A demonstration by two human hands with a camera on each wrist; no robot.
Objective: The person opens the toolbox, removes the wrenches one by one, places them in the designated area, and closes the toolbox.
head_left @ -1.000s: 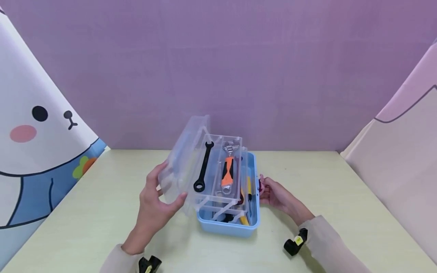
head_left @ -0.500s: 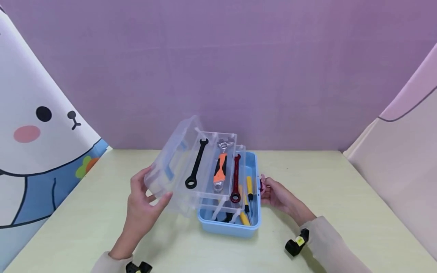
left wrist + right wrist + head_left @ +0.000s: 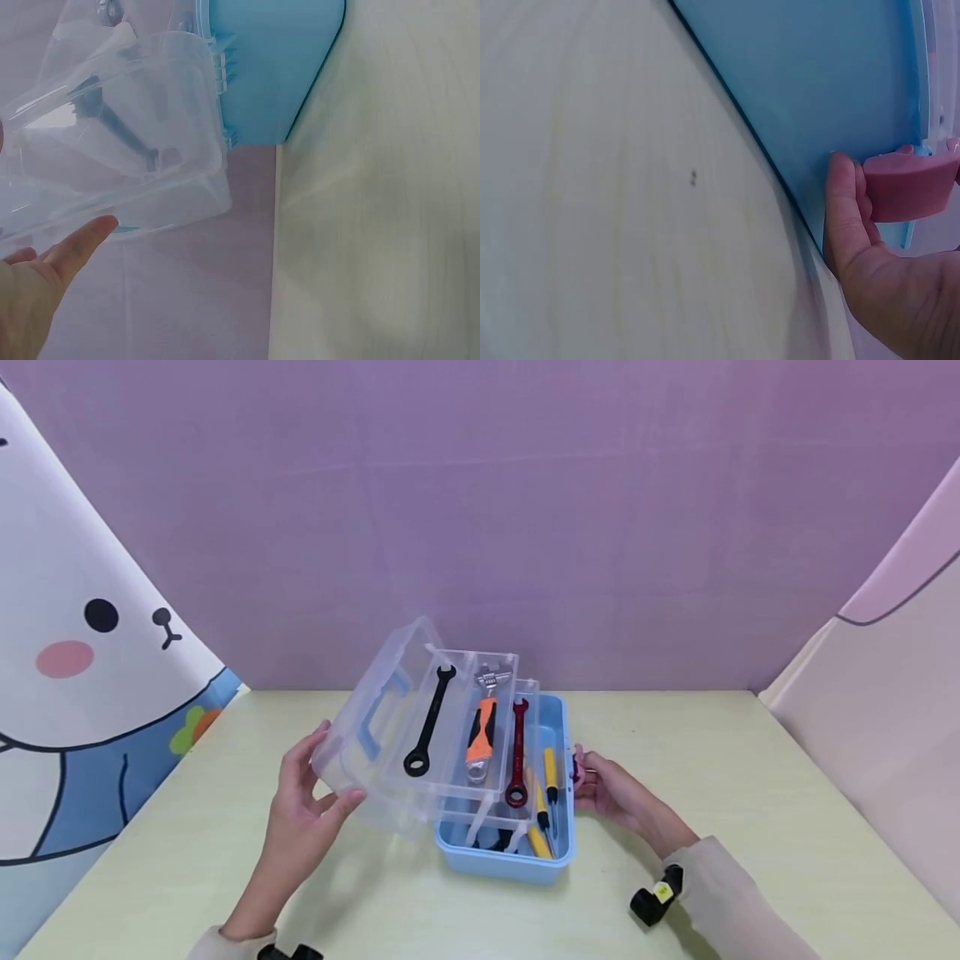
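Observation:
A light-blue toolbox (image 3: 495,865) stands on the table with its clear lid (image 3: 347,745) swung up to the left. My left hand (image 3: 300,814) holds the lid between thumb and fingers at its outer edge. On the pink latch (image 3: 910,187) at the box's right side, my right hand (image 3: 618,797) has its fingers bent around it, touching the blue wall. Fanned-out clear trays carry a black wrench (image 3: 429,722), an adjustable wrench (image 3: 482,731) with an orange and black grip, and a red wrench (image 3: 518,752). Yellow-handled screwdrivers (image 3: 551,768) lie in the base, partly hidden by the trays.
The pale wooden table (image 3: 712,777) runs back to a purple backdrop (image 3: 525,527). A printed cartoon cloth (image 3: 90,693) slopes along the left side, and a pale cloth (image 3: 885,710) along the right. Each wrist wears a black camera (image 3: 656,896).
My left hand has moved left and drawn the lid further over. The trays have spread leftward with it, uncovering the red wrench and screwdrivers. My right hand stays at the latch.

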